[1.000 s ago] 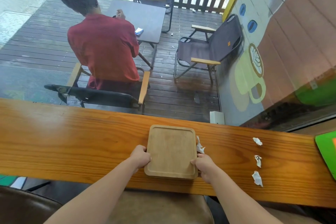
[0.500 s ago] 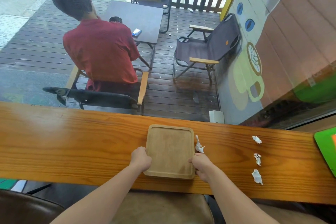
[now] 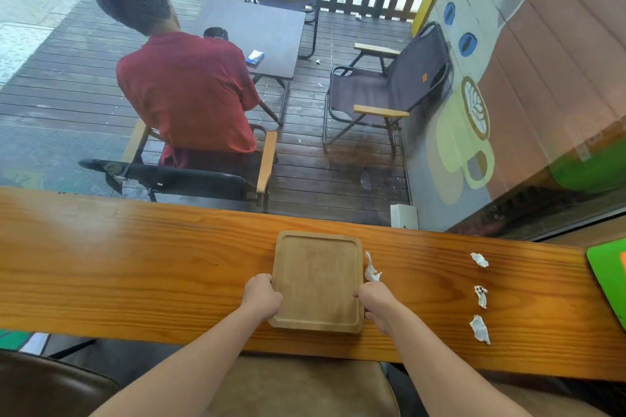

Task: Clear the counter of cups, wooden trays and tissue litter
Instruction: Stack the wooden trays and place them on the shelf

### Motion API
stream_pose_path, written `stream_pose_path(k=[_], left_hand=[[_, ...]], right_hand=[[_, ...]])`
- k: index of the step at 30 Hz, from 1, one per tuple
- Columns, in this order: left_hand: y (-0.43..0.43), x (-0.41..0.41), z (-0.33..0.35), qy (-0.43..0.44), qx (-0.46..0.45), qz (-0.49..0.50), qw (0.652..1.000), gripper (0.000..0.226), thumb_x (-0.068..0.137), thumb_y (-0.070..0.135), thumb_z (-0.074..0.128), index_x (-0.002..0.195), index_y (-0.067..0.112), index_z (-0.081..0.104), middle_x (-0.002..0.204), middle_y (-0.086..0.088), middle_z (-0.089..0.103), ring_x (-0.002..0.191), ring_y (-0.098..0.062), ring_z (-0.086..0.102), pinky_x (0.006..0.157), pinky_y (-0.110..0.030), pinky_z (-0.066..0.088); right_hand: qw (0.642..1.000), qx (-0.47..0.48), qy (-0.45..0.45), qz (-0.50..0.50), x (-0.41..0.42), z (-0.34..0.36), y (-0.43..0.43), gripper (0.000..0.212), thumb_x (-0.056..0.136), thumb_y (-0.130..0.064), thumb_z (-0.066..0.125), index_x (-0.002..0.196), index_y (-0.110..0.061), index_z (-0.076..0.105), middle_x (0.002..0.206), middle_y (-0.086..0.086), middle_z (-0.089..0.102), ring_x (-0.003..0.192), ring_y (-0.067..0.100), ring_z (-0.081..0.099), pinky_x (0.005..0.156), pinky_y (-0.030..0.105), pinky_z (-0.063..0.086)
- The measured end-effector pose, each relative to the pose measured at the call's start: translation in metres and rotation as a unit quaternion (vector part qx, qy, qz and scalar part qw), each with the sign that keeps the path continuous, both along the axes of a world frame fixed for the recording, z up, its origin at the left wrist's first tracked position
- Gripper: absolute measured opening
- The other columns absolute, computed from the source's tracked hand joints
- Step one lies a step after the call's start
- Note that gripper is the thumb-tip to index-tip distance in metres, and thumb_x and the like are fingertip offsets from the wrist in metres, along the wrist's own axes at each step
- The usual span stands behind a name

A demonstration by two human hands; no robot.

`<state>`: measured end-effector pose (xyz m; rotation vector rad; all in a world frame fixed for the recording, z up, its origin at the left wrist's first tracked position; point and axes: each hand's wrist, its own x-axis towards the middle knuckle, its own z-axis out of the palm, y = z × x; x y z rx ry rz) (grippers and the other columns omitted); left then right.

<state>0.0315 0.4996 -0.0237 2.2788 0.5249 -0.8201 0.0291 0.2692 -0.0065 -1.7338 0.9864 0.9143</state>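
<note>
Head view: wooden tray (image 3: 316,281) flat on the counter (image 3: 135,264), between your hands. Your left hand (image 3: 261,296) grips its left edge, your right hand (image 3: 374,303) its right edge. Long axis runs away from you. No legible writing. Crumpled tissue (image 3: 371,271) touches its right rim.

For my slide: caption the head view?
Both hands, left hand and right hand, grip a wooden tray beside tissue scraps.

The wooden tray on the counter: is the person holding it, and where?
Yes. The left hand grips the wooden tray at its left edge and the right hand at its right edge, both near the corners closest to the person.
</note>
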Motion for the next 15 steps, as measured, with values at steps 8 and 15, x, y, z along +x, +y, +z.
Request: stream_pose_path(k=[8, 15], left_hand=[[0.003, 0.005, -0.001, 0.026, -0.034, 0.03, 0.999, 0.02, 0.094, 0.016, 0.057, 0.113, 0.013, 0.065, 0.109, -0.004, 0.067, 0.095, -0.02, 0.063, 0.072, -0.028, 0.053], [-0.007, 0.005, -0.012, 0.042, -0.054, 0.112, 0.991, 0.047, 0.095, 0.039, 0.061, 0.128, 0.006, 0.061, 0.123, -0.009, 0.066, 0.108, -0.025, 0.063, 0.09, -0.039, 0.057]], right_hand=[[1.0, 0.006, 0.002, 0.011, -0.002, -0.001, 0.0, 0.045, 0.098, -0.011, 0.052, 0.142, -0.005, 0.047, 0.147, 0.013, 0.049, 0.134, 0.032, 0.045, 0.11, 0.044, 0.04], [0.998, 0.017, -0.004, -0.059, -0.01, -0.012, 0.009, 0.051, 0.096, -0.023, 0.058, 0.143, -0.008, 0.046, 0.147, 0.011, 0.047, 0.132, 0.031, 0.046, 0.104, 0.043, 0.04]])
